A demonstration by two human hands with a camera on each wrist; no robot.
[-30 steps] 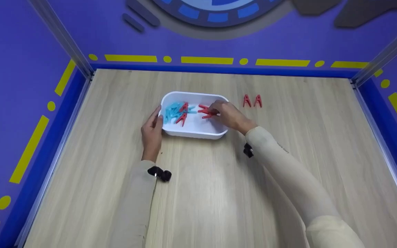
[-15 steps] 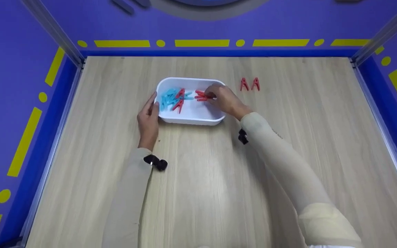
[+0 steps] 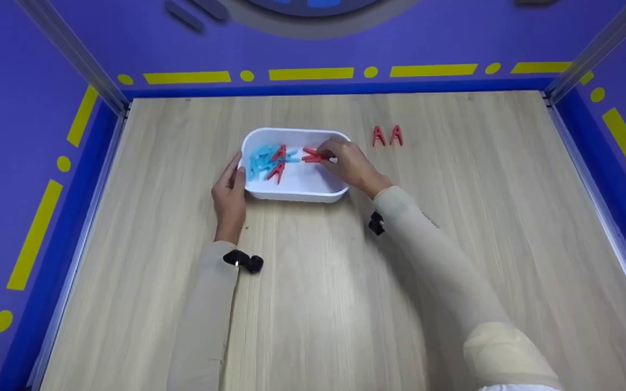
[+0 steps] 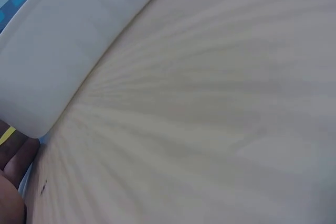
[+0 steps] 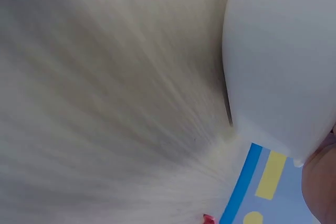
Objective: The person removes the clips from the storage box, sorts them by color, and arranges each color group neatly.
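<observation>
In the head view a white plastic tub (image 3: 294,195) holds a heap of light blue clips (image 3: 261,160) at its left end, with red clips (image 3: 276,172) lying on and beside them. My left hand (image 3: 230,198) touches the tub's left end from outside, its fingers along the wall. Over the tub's right side, my right hand (image 3: 348,165) pinches red material in a small bunch of red clips (image 3: 311,156); its fingertips partly hide them, so how many it holds is unclear. The left wrist view shows fingers (image 4: 21,156) at the tub's corner.
Two red clips (image 3: 378,136) (image 3: 396,135) lie side by side on the wooden table (image 3: 313,282), to the right of the tub. Blue panels (image 3: 454,38) with yellow marks stand along the back and both sides.
The head view has shifted. Within the tub, the red clips at my right fingertips lie closer together than before. My left hand keeps its place at the tub's end.
</observation>
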